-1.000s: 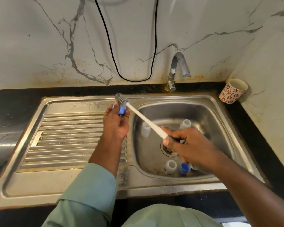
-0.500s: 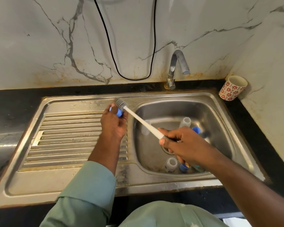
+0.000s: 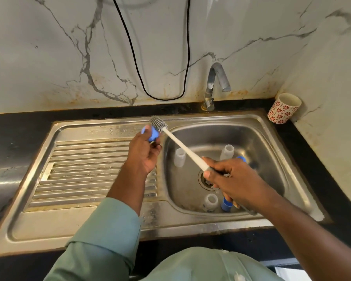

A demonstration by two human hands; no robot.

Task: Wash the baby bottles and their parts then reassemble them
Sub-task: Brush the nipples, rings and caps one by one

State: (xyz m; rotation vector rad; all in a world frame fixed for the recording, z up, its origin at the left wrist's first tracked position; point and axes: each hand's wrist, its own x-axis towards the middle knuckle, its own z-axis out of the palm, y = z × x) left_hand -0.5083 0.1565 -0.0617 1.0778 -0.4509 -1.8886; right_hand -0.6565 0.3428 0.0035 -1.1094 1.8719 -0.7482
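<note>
Over sink [image 3: 109, 226] rim, hands pinch blue cap [image 3: 152, 134] and brush [image 3: 182, 148].

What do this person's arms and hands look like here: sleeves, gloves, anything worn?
Both hands are bare, no gloves. The left hand comes out of a pale green sleeve ending in a cuff partway up the forearm. The right hand shows a bare forearm with no sleeve in view.

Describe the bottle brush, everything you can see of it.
The bottle brush has a long, straight, cream-white plastic-looking handle and a short grey bristled head. It slants from lower right up to upper left over the sink basin. The right hand grips its lower end; its head touches the blue part held by the left hand.
</note>
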